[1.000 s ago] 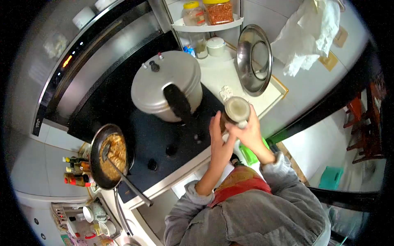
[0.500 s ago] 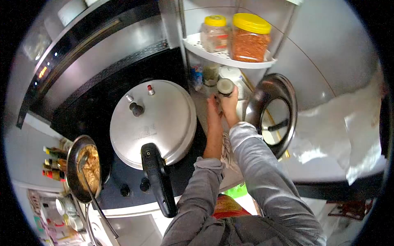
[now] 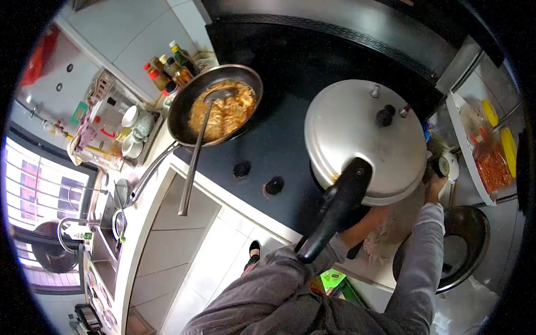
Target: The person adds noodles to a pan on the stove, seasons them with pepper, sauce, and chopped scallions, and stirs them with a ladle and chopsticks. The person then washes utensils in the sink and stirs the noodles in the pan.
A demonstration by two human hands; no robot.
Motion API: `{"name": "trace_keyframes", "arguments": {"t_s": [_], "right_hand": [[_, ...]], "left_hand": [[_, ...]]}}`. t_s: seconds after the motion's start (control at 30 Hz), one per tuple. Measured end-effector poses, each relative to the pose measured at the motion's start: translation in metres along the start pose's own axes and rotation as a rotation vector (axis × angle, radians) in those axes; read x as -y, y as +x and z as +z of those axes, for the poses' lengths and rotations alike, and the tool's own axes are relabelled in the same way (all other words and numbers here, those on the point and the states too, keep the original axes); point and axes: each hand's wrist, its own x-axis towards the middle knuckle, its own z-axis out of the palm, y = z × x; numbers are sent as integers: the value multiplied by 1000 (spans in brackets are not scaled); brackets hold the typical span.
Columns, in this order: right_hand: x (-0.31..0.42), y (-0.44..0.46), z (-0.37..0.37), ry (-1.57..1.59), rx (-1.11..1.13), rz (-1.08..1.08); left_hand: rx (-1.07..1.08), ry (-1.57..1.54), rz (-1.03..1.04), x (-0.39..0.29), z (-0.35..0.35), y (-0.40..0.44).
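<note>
My right hand (image 3: 434, 187) is wrapped round a small jar (image 3: 440, 166) with a pale round lid, beside the corner shelf. My left hand (image 3: 365, 226) reaches under the long black handle of the pressure cooker (image 3: 365, 139); its fingers are hidden behind the cooker. On the left of the black stove, a frying pan (image 3: 181, 109) holds brown food in sauce (image 3: 231, 117), and a metal ladle (image 3: 196, 153) rests in it with its handle over the rim.
Sauce bottles (image 3: 178, 70) stand behind the pan. A corner shelf (image 3: 466, 145) bears jars with yellow lids, one with red flakes (image 3: 492, 173). A large metal lid (image 3: 474, 234) leans at the right. Cups (image 3: 131, 146) and a sink (image 3: 103, 245) are at the left.
The view has swung left, so the pan and sink show more fully. My right hand still holds the jar near the shelf. My left hand has moved away from it, partly behind the cooker.
</note>
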Motion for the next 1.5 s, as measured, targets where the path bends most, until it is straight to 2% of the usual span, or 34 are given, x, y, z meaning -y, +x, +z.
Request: {"name": "trace_keyframes", "arguments": {"t_s": [0.1,0.2,0.23,0.27,0.3,0.33,0.37,0.4,0.5,0.53,0.6,0.63,0.67,0.7,0.73,0.83,0.9,0.93,1.0,1.13,1.3,1.4,1.5], "right_hand": [[18,-19,-16,111,18,292],[141,-102,-14,286,-315,313],[133,-117,-25,593,-287,366],[181,-161,-23,579,-416,402],[172,-196,-37,577,-315,318],[190,-241,-41,560,-288,326],[216,-300,-34,519,-316,175],[209,-351,-35,410,-224,198],[287,-486,9,286,160,289],[315,-499,25,384,413,181],[415,-518,68,426,578,272],[432,-524,91,453,706,115],[464,-529,106,307,852,29],[493,-538,126,255,846,-168],[513,-540,136,124,947,-255],[534,-544,166,-223,1053,-392],[533,-537,175,-514,1077,-465],[530,-531,173,-475,961,-596],[532,-513,164,-290,935,-494],[546,-500,133,-160,958,-63],[531,-491,133,134,895,343],[540,-496,127,336,1005,621],[550,-495,116,431,1068,689]], "left_hand": [[72,55,-64,-9,-12,-42],[171,174,-116,-21,-36,-102],[188,-89,-106,-6,-49,-120],[204,-348,-103,22,-72,-139],[117,-263,-109,3,-88,-172],[30,-176,-122,-18,-103,-207],[-54,-91,-142,-39,-118,-242],[-69,-115,-137,-34,-146,-265],[-175,-99,-117,-25,-230,-334],[-256,-90,-111,-37,-249,-359],[-436,-96,-121,-66,-282,-410],[-516,-81,-95,-72,-298,-432],[-567,-116,-63,-70,-319,-453],[-652,-125,-46,-70,-336,-474],[-734,-152,-7,-76,-345,-495],[-861,-269,-4,-79,-379,-547],[-915,-305,-3,-77,-396,-569],[-910,-322,6,-75,-402,-574],[-904,-364,30,-76,-410,-578],[-856,-418,64,-89,-409,-569],[-829,-444,82,-93,-415,-554],[-854,-440,89,-107,-419,-545],[-850,-417,76,-116,-420,-538]]}}
